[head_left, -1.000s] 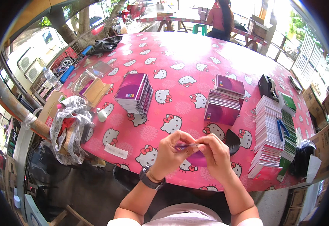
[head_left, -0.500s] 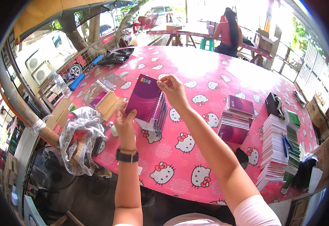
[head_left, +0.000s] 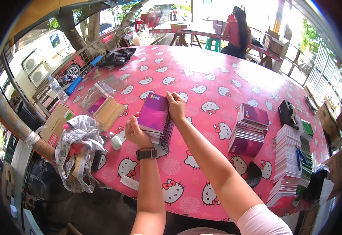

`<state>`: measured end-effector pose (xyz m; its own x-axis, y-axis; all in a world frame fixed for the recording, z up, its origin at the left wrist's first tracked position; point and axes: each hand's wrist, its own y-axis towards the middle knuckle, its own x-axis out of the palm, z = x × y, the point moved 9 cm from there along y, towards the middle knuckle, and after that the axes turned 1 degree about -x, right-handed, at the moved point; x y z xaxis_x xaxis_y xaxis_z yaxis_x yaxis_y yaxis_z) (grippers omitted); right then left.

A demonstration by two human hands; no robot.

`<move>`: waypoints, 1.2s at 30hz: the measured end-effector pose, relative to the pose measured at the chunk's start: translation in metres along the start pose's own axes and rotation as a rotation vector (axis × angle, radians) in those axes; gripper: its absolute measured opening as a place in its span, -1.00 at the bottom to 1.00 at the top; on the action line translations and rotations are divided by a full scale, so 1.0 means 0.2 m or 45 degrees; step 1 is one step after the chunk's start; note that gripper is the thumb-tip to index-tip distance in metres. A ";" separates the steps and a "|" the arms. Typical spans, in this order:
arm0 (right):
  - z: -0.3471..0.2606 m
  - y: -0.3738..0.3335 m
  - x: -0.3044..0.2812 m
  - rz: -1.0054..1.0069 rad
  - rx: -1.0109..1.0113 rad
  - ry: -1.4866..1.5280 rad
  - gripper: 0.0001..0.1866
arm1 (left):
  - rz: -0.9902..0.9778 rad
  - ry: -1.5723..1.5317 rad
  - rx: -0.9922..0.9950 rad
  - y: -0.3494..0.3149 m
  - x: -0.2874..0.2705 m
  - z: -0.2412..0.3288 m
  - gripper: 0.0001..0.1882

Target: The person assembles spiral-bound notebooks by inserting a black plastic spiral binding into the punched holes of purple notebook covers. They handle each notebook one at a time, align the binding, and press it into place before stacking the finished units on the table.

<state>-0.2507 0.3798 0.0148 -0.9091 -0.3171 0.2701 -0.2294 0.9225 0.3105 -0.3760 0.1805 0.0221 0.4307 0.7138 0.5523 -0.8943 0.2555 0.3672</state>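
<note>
A stack of purple spiral notebooks (head_left: 154,112) stands on the pink table in front of me, its dark coil bindings along the right side. My right hand (head_left: 176,106) is at the far right corner of the stack, fingers bent and closed on the bound edge. At the near left side, my left hand (head_left: 137,132) rests against the stack with its fingers curled in; nothing shows between them. Farther right stands a second stack of purple notebooks (head_left: 251,117), with some covers facing up and others seen edge-on.
Tall piles of white-edged booklets (head_left: 286,160) with blue-handled pliers (head_left: 299,157) on top stand at the right. On the left are a patterned plastic bag (head_left: 77,147), a cardboard box (head_left: 57,124) and a water bottle (head_left: 56,88). A person (head_left: 236,35) sits at a far table.
The notebook stack has gone from raised and tilted to lower on the table. My left hand has let go of the front cover and curled its fingers; my right hand has come down along the coils.
</note>
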 end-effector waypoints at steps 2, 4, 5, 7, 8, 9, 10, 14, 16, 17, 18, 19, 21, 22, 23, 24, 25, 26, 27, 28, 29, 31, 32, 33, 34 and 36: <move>-0.02 -0.05 0.07 -0.060 0.047 0.108 -0.75 | 0.055 -0.029 0.092 0.00 -0.02 0.05 -0.69; -0.03 -0.09 0.11 -0.158 0.115 0.183 -0.83 | -0.053 0.063 0.105 0.00 -0.02 0.07 -0.67; -0.04 -0.11 0.13 -0.211 0.090 0.185 -0.82 | -0.105 0.111 0.111 0.00 -0.02 0.08 -0.65; -0.04 -0.09 0.13 -0.289 0.039 0.260 -0.82 | -0.097 0.011 0.137 0.00 0.00 0.09 -0.59; -0.04 -0.08 0.11 -0.269 0.001 0.219 -0.82 | -0.092 -0.037 0.150 -0.01 0.01 0.10 -0.56; -0.04 -0.08 0.11 -0.249 -0.035 0.184 -0.82 | -0.047 0.049 0.090 -0.01 0.01 0.08 -0.54; -0.04 -0.08 0.10 -0.230 -0.071 0.149 -0.82 | -0.001 0.136 0.029 -0.02 0.01 0.06 -0.51; -0.01 -0.07 0.07 -0.058 -0.046 0.218 -0.78 | 0.132 0.114 -0.114 -0.02 0.02 0.02 -0.44; -0.02 -0.05 0.05 0.000 -0.086 0.043 -0.75 | 0.140 0.151 -0.099 -0.02 0.02 0.00 -0.43; -0.02 -0.04 0.04 -0.013 -0.072 0.121 -0.72 | 0.143 0.169 -0.092 -0.03 0.02 0.00 -0.42; -0.06 -0.05 0.06 -0.048 -0.087 0.006 -0.67 | 0.175 0.159 -0.076 -0.02 -0.02 0.01 -0.41; -0.08 -0.07 0.06 -0.028 -0.106 0.033 -0.61 | 0.201 0.137 -0.059 -0.02 -0.04 0.01 -0.41; -0.05 -0.11 0.03 0.005 -0.061 0.120 -0.52 | 0.251 0.082 -0.125 -0.02 -0.09 -0.05 -0.31; 0.02 -0.12 -0.01 0.027 0.002 0.183 -0.50 | 0.278 0.126 -0.216 -0.05 -0.10 -0.09 -0.29; 0.09 -0.12 -0.04 0.049 0.065 0.247 -0.47 | 0.304 0.171 -0.306 -0.08 -0.11 -0.13 -0.27; 0.11 -0.13 -0.04 0.087 0.088 0.264 -0.46 | 0.328 0.225 -0.389 -0.10 -0.12 -0.15 -0.24; 0.13 -0.14 -0.04 0.125 0.112 0.280 -0.45 | 0.309 0.244 -0.366 -0.10 -0.11 -0.15 -0.24; 0.14 -0.15 -0.04 0.163 0.137 0.297 -0.45 | 0.290 0.263 -0.344 -0.10 -0.10 -0.14 -0.23; 0.15 -0.15 -0.04 0.152 0.124 0.299 -0.45 | 0.279 0.283 -0.329 -0.11 -0.10 -0.13 -0.22; 0.16 -0.14 -0.04 0.141 0.111 0.300 -0.46 | 0.291 0.250 -0.316 -0.11 -0.10 -0.12 -0.22; 0.17 -0.13 -0.05 0.131 0.097 0.301 -0.47 | 0.303 0.216 -0.303 -0.11 -0.09 -0.12 -0.22; 0.15 -0.14 -0.02 0.104 0.093 0.327 -0.49 | 0.302 0.180 -0.285 -0.10 -0.09 -0.11 -0.24; 0.15 -0.15 -0.01 0.099 0.103 0.353 -0.50 | 0.278 0.184 -0.284 -0.11 -0.10 -0.11 -0.27; 0.14 -0.15 -0.01 0.096 0.107 0.382 -0.50 | 0.249 0.184 -0.279 -0.10 -0.09 -0.10 -0.30; 0.13 -0.15 0.01 0.074 0.103 0.372 -0.51 | 0.270 0.207 -0.242 -0.09 -0.10 -0.09 -0.27; 0.13 -0.15 0.02 0.043 0.092 0.349 -0.50 | 0.303 0.252 -0.176 -0.08 -0.11 -0.08 -0.21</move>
<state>-0.2558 0.3569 -0.0162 -0.7912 -0.3246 0.5183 -0.2338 0.9437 0.2341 -0.3733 0.1717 -0.0080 0.1880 0.8733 0.4494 -0.9808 0.1427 0.1330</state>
